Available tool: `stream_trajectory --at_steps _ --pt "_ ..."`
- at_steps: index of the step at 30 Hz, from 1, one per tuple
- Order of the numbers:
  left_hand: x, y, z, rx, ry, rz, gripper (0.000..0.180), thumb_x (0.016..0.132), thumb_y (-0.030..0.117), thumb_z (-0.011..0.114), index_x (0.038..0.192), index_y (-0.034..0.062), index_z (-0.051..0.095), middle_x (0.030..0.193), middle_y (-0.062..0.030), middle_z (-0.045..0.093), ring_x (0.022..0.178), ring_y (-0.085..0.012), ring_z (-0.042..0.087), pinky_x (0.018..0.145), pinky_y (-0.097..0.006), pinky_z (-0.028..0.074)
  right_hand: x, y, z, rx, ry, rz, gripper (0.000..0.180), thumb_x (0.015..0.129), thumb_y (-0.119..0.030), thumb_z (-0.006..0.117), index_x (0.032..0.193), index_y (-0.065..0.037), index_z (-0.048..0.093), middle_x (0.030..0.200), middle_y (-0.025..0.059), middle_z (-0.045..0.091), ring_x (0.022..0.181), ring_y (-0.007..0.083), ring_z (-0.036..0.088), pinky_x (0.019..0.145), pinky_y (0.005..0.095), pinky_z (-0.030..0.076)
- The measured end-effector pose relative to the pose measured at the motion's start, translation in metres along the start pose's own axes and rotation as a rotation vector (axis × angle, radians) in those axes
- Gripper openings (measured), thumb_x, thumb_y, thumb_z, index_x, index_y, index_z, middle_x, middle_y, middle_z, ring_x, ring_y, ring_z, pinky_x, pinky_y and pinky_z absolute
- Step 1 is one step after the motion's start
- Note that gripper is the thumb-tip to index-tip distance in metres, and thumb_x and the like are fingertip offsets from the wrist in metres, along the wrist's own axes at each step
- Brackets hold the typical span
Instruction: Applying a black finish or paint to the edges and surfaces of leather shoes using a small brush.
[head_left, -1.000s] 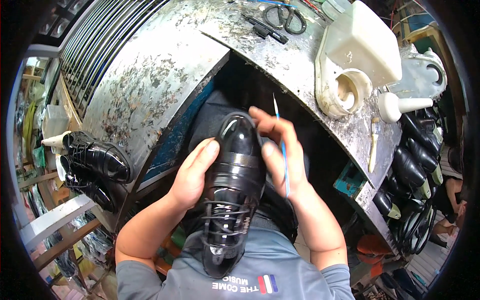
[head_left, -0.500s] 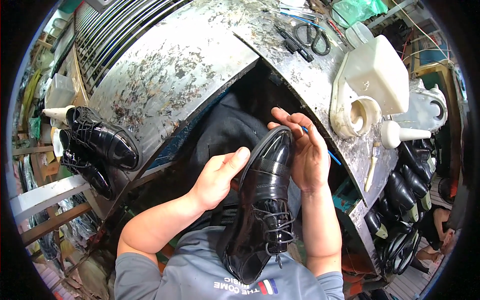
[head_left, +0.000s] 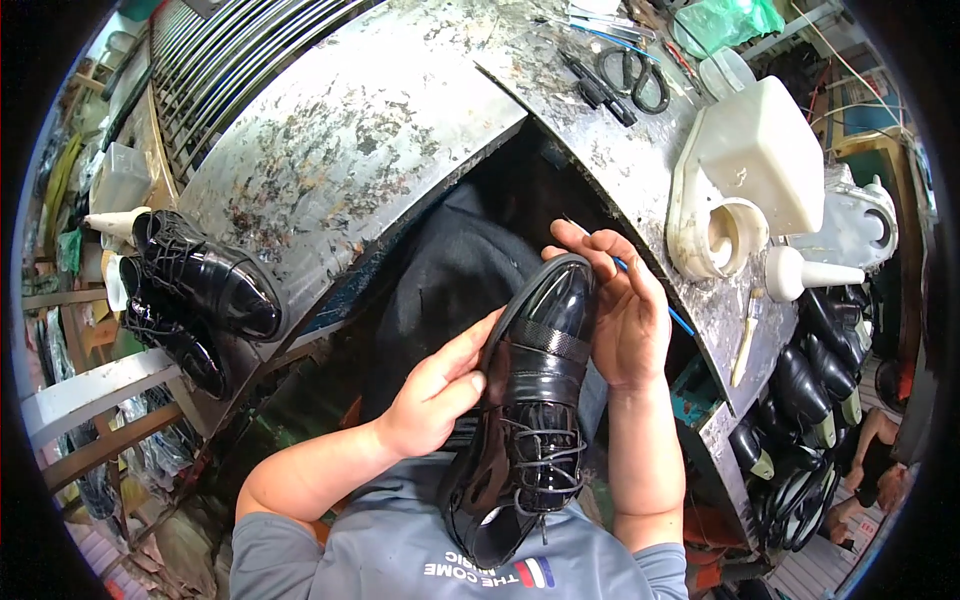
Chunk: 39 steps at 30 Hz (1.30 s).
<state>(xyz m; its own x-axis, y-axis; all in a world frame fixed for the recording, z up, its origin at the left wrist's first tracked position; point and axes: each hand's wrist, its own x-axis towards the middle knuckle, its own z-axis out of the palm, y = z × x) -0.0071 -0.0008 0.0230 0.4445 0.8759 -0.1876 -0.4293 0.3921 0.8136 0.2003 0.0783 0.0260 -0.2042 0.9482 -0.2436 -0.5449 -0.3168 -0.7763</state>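
Observation:
A glossy black lace-up dress shoe (head_left: 548, 365) is held in front of me, its toe pointing away and its heel end against my shirt. My left hand (head_left: 437, 390) grips the sole's left edge, the thumb near the side and the fingers partly hidden behind the shoe. My right hand (head_left: 630, 310) is at the right of the toe, its fingers curled around a thin blue stick (head_left: 680, 320). The stick's slim tip pokes out above the fingertips; whether it is a brush or a pen I cannot tell. This hand's palm lies close beside the toe.
Another pair of black lace-up shoes (head_left: 215, 285) rests at the left. On the stained metal bench (head_left: 350, 130) are black-handled scissors (head_left: 635, 80), a white plastic container (head_left: 760, 150), a nozzle bottle (head_left: 800, 273) and a brush (head_left: 745, 340). More black shoes (head_left: 815, 385) hang at right; another person's arm shows there.
The shoe has tilted slightly and its toe has shifted right. My left thumb has come down and the fingers have slid forward along the sole edge. My right hand has moved slightly right.

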Motion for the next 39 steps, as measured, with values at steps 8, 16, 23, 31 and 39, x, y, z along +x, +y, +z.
stream_trajectory --at_steps 8,16,23,31,39 --pt "-0.071 -0.006 -0.001 -0.184 -0.046 -0.257 0.093 0.095 0.043 0.057 0.158 -0.0053 0.008 0.163 -0.0154 0.025 0.150 -0.0248 0.026 0.122 -0.038 0.018 0.000 0.006 -0.009 0.057 0.025 0.013 0.049 0.100 -0.048 0.052 0.128 -0.008 0.056 0.138 0.0199 0.058 0.123 0.0324 0.058 0.107 0.0438 0.044" --pt "-0.096 0.013 0.016 0.160 0.218 -0.353 0.095 0.085 0.011 0.072 0.160 0.0015 0.015 0.155 -0.0150 0.037 0.144 -0.0252 0.038 0.119 -0.038 0.028 0.016 0.038 -0.011 0.019 0.083 -0.036 0.057 0.100 -0.045 0.055 0.139 -0.004 0.048 0.146 0.0194 0.053 0.127 0.0299 0.056 0.109 0.0418 0.041" --pt "-0.064 0.062 0.002 0.060 0.446 0.108 0.065 0.083 0.010 0.058 0.145 0.0014 0.041 0.131 -0.0168 0.060 0.115 -0.0292 0.063 0.098 -0.042 0.053 -0.054 0.053 -0.054 -0.210 0.037 0.019 0.041 0.104 -0.035 0.054 0.133 -0.006 0.051 0.134 0.0126 0.060 0.121 0.0249 0.060 0.100 0.0387 0.048" --pt "0.134 0.140 -0.081 0.305 0.575 0.320 0.047 0.083 0.013 0.056 0.128 0.0002 0.055 0.103 -0.0078 0.063 0.089 -0.0168 0.060 0.081 -0.031 0.049 -0.135 0.095 -0.115 -1.320 0.213 -0.086 0.046 0.086 -0.030 0.072 0.122 -0.005 0.060 0.126 0.0166 0.065 0.115 0.0376 0.061 0.100 0.0475 0.046" --pt "0.377 0.222 -0.114 0.408 0.532 0.467 0.028 0.081 0.015 0.059 0.103 -0.0020 0.066 0.090 -0.0048 0.063 0.084 -0.0152 0.056 0.080 -0.030 0.044 -0.160 0.112 -0.151 -1.615 0.364 -0.122 0.047 0.088 -0.034 0.069 0.123 -0.004 0.060 0.130 0.0153 0.063 0.122 0.0360 0.057 0.105 0.0490 0.043"
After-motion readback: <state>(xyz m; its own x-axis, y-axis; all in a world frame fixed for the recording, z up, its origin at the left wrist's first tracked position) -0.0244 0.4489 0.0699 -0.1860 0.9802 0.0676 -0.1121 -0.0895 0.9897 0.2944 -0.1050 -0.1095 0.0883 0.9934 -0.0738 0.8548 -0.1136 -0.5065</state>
